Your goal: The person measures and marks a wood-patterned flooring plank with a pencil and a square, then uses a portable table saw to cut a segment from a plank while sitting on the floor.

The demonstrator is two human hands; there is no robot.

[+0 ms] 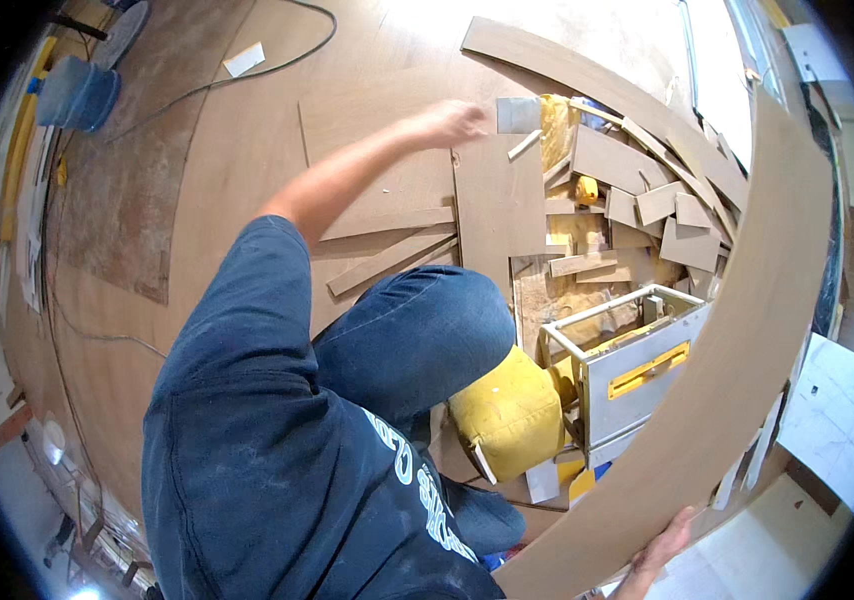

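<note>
A long wood-look floor plank (737, 330) stands along my right side, curving through the view from the lower edge to the upper right. My right hand (665, 545) grips its outer edge near the bottom; part of that hand is hidden. My left arm reaches forward over the floor. My left hand (452, 124) hovers by a small grey square piece (518, 115), at the far end of a short plank (497, 200). Its fingers are blurred, and I cannot tell whether they hold anything. A thin light strip (524, 145) lies on that short plank.
A table saw (647, 375) with a yellow insert stands right of my knee, beside a yellow padded block (509, 415). Plank offcuts (627, 165) lie heaped beyond it. A cable (277, 68) crosses the floor. A blue water jug (77, 93) is at far left.
</note>
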